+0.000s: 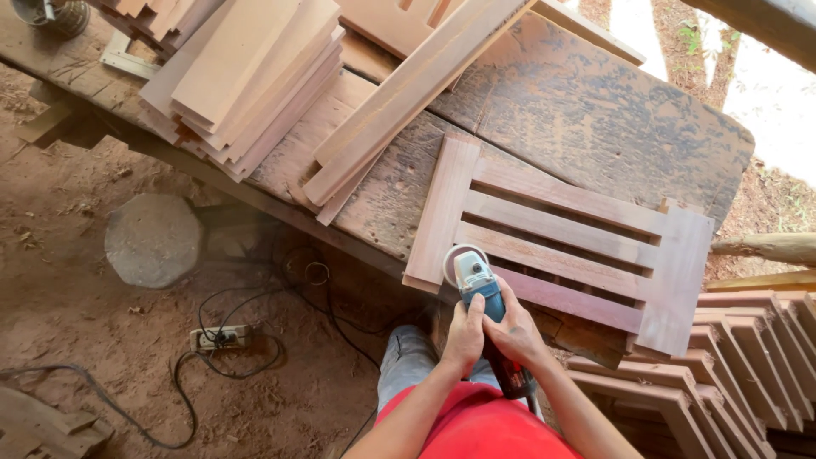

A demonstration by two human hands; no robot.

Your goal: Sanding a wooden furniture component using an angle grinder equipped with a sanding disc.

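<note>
A slatted wooden frame (pixel 561 234) of reddish wood lies flat on the worn workbench (pixel 586 102). A blue and grey angle grinder (pixel 474 280) with a round sanding disc rests on the frame's near left corner. My left hand (pixel 464 333) and my right hand (pixel 513 330) both wrap around the grinder's body, side by side. The grinder's rear end and cable pass down between my forearms, over my red shirt.
A stack of wooden boards (pixel 242 76) and long planks (pixel 408 93) lie on the bench's left half. More slatted frames (pixel 731 357) are stacked at the right. On the dirt floor lie a power strip (pixel 219 338), black cables (pixel 127 408) and a round stump (pixel 153 240).
</note>
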